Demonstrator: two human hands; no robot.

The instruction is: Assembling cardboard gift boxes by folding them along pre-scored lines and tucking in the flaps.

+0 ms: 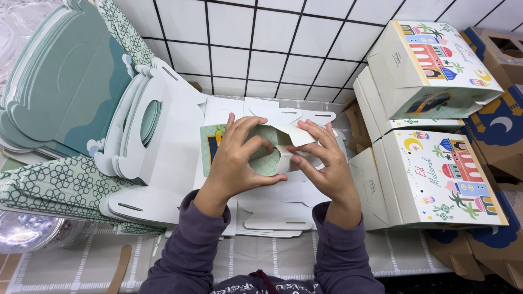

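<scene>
— What are the hands busy with?

— A half-folded cardboard box (272, 149), white outside with a green lattice print inside. It sits in the middle of the table (403, 253), on top of a stack of flat white box blanks (272, 209).

— How does the left hand (237, 158) hold it?

— Its fingers (246, 126) are curled over the near wall of the box, thumb pressed in from below, so they are closed on the cardboard.

— And the right hand (327, 169)?

— Its fingers are bent around the right end of the same box, pinching a white flap (294, 135) that folds inward. Both hands grip the one box and nearly meet at its middle.

— What lies around them?

— To the left, a fanned pile of unfolded blanks (71, 109) in teal and green lattice, some with a round cut-out. To the right, finished boxes (436, 179) stacked on their sides, printed with colourful domes, palms and a crescent moon. Brown and blue cartons (498, 130) stand past those at the far right. A white tiled wall (261, 49) rises behind the table, and purple sleeves (185, 256) cover both forearms.
</scene>
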